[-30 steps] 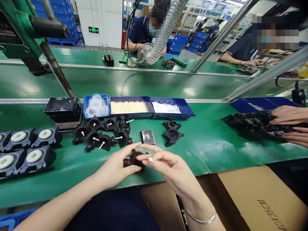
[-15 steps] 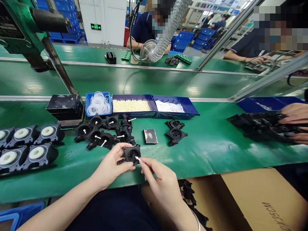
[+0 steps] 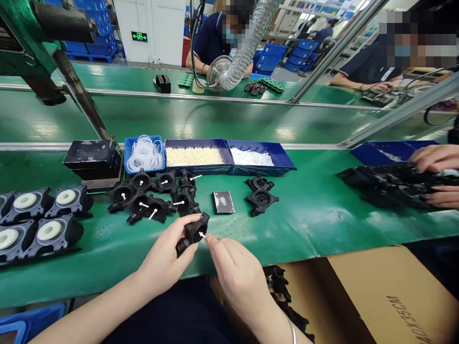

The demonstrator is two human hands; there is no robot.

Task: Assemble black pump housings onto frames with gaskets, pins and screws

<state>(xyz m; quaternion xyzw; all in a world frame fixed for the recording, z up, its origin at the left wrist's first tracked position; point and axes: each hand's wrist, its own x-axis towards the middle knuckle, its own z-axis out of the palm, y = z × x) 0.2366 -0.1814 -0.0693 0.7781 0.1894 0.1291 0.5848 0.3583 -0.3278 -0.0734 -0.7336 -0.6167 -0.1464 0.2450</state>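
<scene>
Tilted on its side near the table's front edge, a black plastic housing (image 3: 195,230) is gripped between the thumb and fingers of my left hand (image 3: 168,248). My right hand (image 3: 236,272) pinches a small white pin (image 3: 202,235), whose inner end sits inside the housing's round cavity. Just beyond lie several like housings (image 3: 156,208) with white pins standing or leaning in them. Two housings without pins (image 3: 262,198) rest to the right, past a small dark block (image 3: 223,202).
Behind stand a blue bin of clear rings (image 3: 145,155), a tray of cream beads (image 3: 195,156) and a tray of white pins (image 3: 253,157). Capped housings (image 3: 50,230) fill the left. A co-worker's hands (image 3: 437,167) touch black parts at right. An open carton (image 3: 387,291) sits below.
My left hand has turned the housing from facing up to tilted toward my right hand. The white pin stays in my right fingers, at the cavity.
</scene>
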